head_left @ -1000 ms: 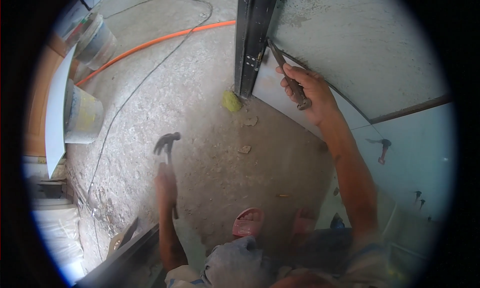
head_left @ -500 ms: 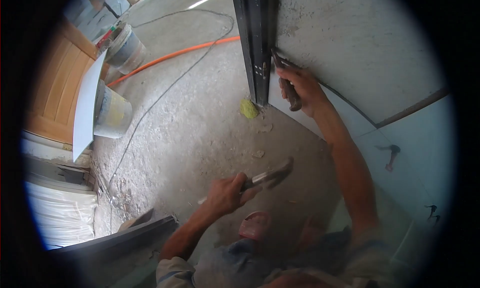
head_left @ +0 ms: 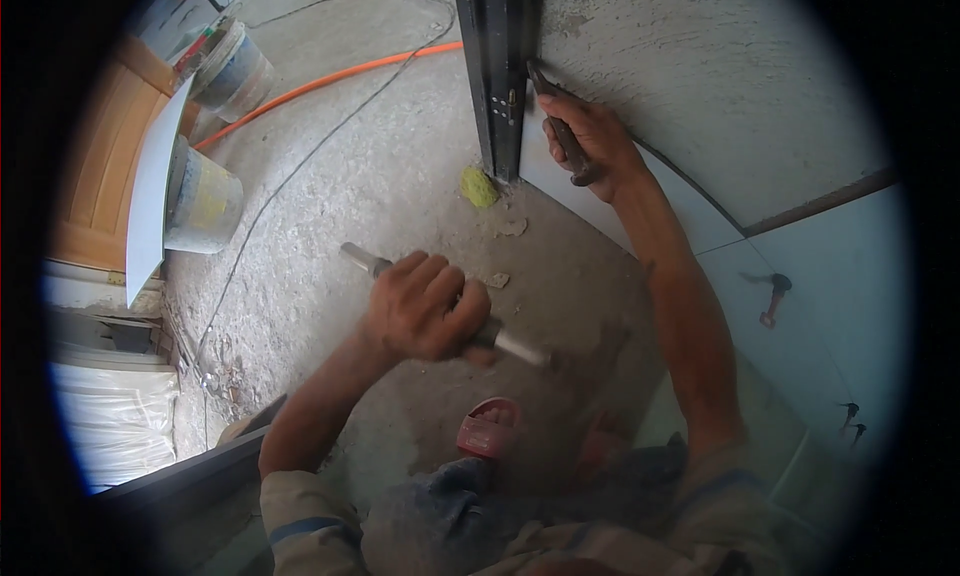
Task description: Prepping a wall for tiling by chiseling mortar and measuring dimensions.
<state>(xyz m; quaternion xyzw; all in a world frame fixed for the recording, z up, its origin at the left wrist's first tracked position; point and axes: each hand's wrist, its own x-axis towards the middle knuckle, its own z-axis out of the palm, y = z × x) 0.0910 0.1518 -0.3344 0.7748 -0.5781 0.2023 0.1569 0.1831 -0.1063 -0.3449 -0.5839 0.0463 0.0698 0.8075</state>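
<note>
- Two buckets (head_left: 205,211) are stood on the rough concrete floor (head_left: 295,276), near an orange hose (head_left: 330,78).
- A blurred hammer (head_left: 518,349) is gripped by the curled left hand (head_left: 428,311).
- A chisel (head_left: 570,151) is clasped in the right hand (head_left: 605,151), its tip apparently set between dark frame (head_left: 490,76) and grey wall (head_left: 700,96).
- Knuckles could be struck by a missed blow, little butt being left clear.

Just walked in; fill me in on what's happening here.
A person's left hand grips a hammer, its head blurred, low in front of the body and apart from the other tool. The right hand holds a dark chisel, its tip up where the black frame meets the rough grey wall. A yellow-green lump lies by the frame's foot.
</note>
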